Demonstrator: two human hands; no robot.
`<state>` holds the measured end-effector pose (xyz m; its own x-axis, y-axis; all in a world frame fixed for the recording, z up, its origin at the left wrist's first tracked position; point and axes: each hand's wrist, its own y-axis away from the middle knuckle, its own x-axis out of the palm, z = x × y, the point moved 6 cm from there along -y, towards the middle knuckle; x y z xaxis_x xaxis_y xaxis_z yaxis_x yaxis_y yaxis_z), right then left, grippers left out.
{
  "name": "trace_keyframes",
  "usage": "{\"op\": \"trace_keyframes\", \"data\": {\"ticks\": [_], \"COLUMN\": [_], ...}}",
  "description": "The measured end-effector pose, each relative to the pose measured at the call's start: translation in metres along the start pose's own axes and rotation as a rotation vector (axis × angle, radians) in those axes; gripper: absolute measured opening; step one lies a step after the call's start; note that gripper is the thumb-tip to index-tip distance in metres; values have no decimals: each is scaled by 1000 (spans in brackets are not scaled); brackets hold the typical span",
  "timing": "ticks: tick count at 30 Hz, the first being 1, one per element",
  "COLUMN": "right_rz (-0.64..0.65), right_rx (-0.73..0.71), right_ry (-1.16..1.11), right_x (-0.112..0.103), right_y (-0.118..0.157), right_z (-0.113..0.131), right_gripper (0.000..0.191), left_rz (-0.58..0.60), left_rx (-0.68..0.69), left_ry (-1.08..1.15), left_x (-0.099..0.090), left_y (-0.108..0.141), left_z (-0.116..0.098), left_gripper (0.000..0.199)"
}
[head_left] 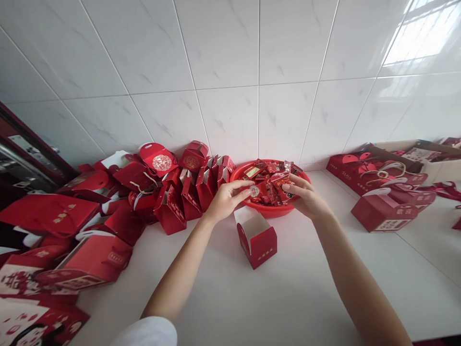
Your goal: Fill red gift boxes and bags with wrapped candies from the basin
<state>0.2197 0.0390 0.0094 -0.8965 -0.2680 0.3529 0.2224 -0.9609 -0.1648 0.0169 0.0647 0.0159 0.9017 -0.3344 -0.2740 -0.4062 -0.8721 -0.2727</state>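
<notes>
A white tiled wall (230, 43) is rising along the far side, above a white tabletop (306, 283). A crowded pile of red gift boxes (77, 211) is filling the left, overlapping and tilted, its rightmost ones standing close against the left of a red basin (277, 211) and blocking that way. On the right, a smaller group of red boxes (383, 211) is standing well apart from it. The basin is sitting near the wall, holding heaped red-wrapped packets (264, 185), and an open box (264, 247) is standing just on its near side, pale inside showing. The left hand (230, 196) is bending over the basin's left side, thumb and finger narrowly pinching a round-labelled packet (254, 191); the right hand (306, 193) is touching packets at the right side, fingers curled, though I cannot tell whether it is gripping any. Tabletop is showing nearer than the open box and between it and the right group.
</notes>
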Motion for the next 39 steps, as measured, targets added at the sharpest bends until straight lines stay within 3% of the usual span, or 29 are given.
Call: {"op": "trace_keyframes", "data": {"ticks": [5,10,12,16,21,24,28,32,35,39], "right_rz": [26,44,63,80,49,67,123,133,217,407], "right_rx": [7,42,35,41,-68,-105,-120,-175,-178,-103], "right_ry": [108,206,226,213,256,284,438,610,570,612], "right_x": [-1,7,13,25,42,50,53,50,55,65], "right_y": [7,6,5,6,8,10,13,16,19,23], "right_z": [7,0,-3,-8,-8,-7,-3,7,9,1], "right_gripper": [37,29,27,30,31,34,32,24,22,22], "left_rz": [43,343,392,249,80,-68,-133,-231,-179,24], "left_rx": [-33,-138,-117,-72,-38,-32,-39,-23,-35,-113], "left_ry": [-201,-370,-387,-298,30,93,120,9,-84,-158], "left_x": [-8,10,15,10,5,2,0,-10,-7,7], "left_y": [22,26,27,26,26,26,27,27,25,25], "left_z": [-9,-7,-6,-4,-11,-16,-14,-8,-3,3], "left_gripper": [40,19,18,26,55,45,36,26,22,19]}}
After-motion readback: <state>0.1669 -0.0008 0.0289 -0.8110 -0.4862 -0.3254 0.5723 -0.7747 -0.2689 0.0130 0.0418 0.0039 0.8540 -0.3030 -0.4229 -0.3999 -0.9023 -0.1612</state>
